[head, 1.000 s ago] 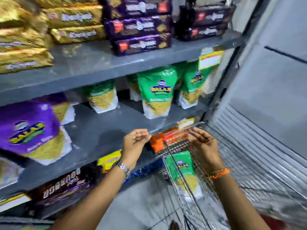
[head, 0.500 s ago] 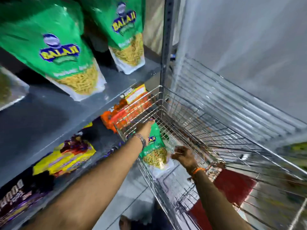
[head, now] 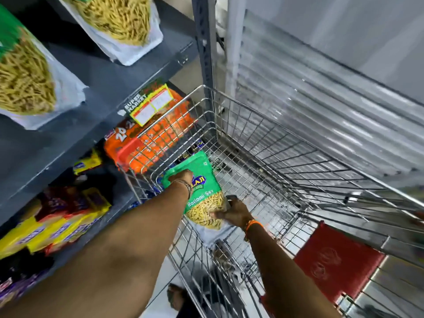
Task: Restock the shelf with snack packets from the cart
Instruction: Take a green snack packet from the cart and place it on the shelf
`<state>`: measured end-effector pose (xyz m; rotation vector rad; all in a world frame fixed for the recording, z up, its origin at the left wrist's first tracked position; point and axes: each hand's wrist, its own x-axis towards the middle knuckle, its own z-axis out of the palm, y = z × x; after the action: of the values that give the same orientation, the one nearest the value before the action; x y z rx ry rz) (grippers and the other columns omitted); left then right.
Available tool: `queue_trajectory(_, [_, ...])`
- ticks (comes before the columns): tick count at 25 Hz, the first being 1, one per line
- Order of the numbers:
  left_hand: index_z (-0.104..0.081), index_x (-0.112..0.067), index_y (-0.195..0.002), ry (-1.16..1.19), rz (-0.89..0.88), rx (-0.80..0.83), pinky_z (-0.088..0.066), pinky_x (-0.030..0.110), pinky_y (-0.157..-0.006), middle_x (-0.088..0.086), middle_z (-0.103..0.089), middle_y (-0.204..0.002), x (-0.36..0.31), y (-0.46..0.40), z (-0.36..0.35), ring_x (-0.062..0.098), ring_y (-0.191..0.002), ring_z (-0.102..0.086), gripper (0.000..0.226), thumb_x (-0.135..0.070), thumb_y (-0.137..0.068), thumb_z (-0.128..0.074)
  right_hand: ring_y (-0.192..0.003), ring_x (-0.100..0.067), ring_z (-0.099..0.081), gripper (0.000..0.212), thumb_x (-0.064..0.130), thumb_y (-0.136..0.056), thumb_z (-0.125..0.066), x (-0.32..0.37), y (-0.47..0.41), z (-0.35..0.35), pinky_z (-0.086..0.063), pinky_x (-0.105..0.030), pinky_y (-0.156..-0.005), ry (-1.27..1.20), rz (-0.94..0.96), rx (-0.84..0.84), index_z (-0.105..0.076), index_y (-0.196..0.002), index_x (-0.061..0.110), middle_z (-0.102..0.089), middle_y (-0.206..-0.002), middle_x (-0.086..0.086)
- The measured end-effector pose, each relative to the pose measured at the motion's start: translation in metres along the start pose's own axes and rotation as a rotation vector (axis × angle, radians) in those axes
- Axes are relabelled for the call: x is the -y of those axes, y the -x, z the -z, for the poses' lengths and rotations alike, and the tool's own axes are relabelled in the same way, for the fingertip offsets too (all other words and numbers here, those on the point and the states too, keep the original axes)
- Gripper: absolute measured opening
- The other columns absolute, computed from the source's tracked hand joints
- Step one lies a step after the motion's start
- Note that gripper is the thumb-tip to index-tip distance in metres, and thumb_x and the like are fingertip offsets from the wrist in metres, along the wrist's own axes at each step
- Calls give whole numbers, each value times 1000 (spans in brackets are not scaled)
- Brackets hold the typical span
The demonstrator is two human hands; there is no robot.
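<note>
A green snack packet (head: 204,200) with yellow sev showing through its clear window leans inside the wire cart (head: 286,157), near the cart's left wall. My left hand (head: 181,179) grips the packet's green top edge. My right hand (head: 234,212) holds its lower right side by the clear window. The grey shelf (head: 110,88) lies to the left, with two more green sev packets (head: 25,83) standing on it.
An orange biscuit pack (head: 149,143) sits on the lower shelf behind the cart's wire corner, under a yellow price tag (head: 151,106). Yellow and red packs (head: 57,223) fill the lower shelf at left. A red panel (head: 335,262) lies in the cart's near end.
Both hands went from above the cart's rim down into the cart and closed on the green packet. The view dropped and came closer to the cart.
</note>
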<state>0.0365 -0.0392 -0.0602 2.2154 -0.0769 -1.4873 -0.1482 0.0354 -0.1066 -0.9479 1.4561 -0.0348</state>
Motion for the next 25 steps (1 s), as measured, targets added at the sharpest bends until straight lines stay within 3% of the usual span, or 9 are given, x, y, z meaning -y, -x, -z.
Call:
queue_trajectory(2, [-56, 3, -117, 112, -23, -89, -35, 31, -79, 14, -61, -127, 7, -8, -2, 19, -103, -56, 26, -10, -95, -55, -107, -25, -65, 57, 26, -66, -90, -4, -5, -4, -54, -33, -92, 2, 34, 11, -59, -113, 15, -68, -124, -9])
queue_trajectory(4, [-51, 7, -127, 156, -30, -131, -40, 32, -81, 18, -59, -136, 11, -16, -4, 20, -100, -56, 37, -7, -94, -57, -98, -22, -64, 50, 28, -65, -90, -5, -8, -5, -53, -25, -79, 9, 53, 13, -59, -104, 22, -69, -121, -8])
queue_trajectory(7, [-41, 10, -131, 191, 12, -152, -46, 43, -102, 10, -55, -132, 12, -17, -8, 20, -108, -56, 39, -4, -96, -53, -98, -22, -69, 61, 32, -63, -92, -8, -14, -9, -55, -24, -81, 98, 103, 48, -66, -114, 12, -72, -118, -6])
queue_trajectory(10, [-46, 2, -129, 133, -19, -165, -51, 39, -88, 11, -53, -126, 9, -18, -10, 20, -108, -55, 33, -2, -97, -51, -98, -23, -72, 56, 29, -57, -94, -8, -19, -14, -59, -29, -85, 75, 97, 53, -70, -105, 14, -75, -112, -6])
queue_trajectory(12, [-45, 6, -138, 101, -20, -154, -49, 41, -96, 13, -55, -139, 8, -19, -10, 26, -123, -58, 45, -1, -95, -54, -97, -24, -71, 48, 28, -55, -95, -8, -19, -13, -59, -36, -90, 67, 77, 29, -65, -92, 22, -75, -108, -4])
queue_trajectory(14, [-44, 7, -144, -49, -23, -121, -46, 37, -98, 16, -50, -149, 2, -13, -8, 28, -133, -53, 50, -4, -97, -53, -96, -25, -73, 44, 21, -55, -94, -10, -17, -8, -59, -40, -91, 25, 83, 33, -67, -90, 22, -76, -108, -5])
queue_trajectory(17, [-41, 3, -148, -386, -86, -7, -36, 32, -111, 17, -41, -156, -9, 6, -5, 29, -144, -42, 51, -18, -102, -47, -100, -34, -73, 52, 0, -58, -90, -18, -3, 5, -58, -50, -93, -189, 111, 52, -70, -107, 1, -76, -110, -16])
queue_trajectory(20, [-31, 0, -154, -574, -88, 56, -24, 36, -121, 17, -23, -164, -16, 25, 2, 29, -153, -26, 62, -37, -105, -37, -103, -38, -72, 50, -8, -64, -85, -25, 20, 21, -58, -49, -92, -309, 187, 67, -68, -110, -5, -76, -110, -18])
queue_trajectory(25, [-46, -5, -146, -105, -69, 203, -40, 42, -114, 13, -46, -153, -11, 78, 8, 31, -139, -49, 64, -33, -92, -65, -103, -36, -73, 48, -15, -67, -79, -7, 66, 48, -62, -36, -80, -404, 295, 96, -65, -112, -8, -74, -113, -20])
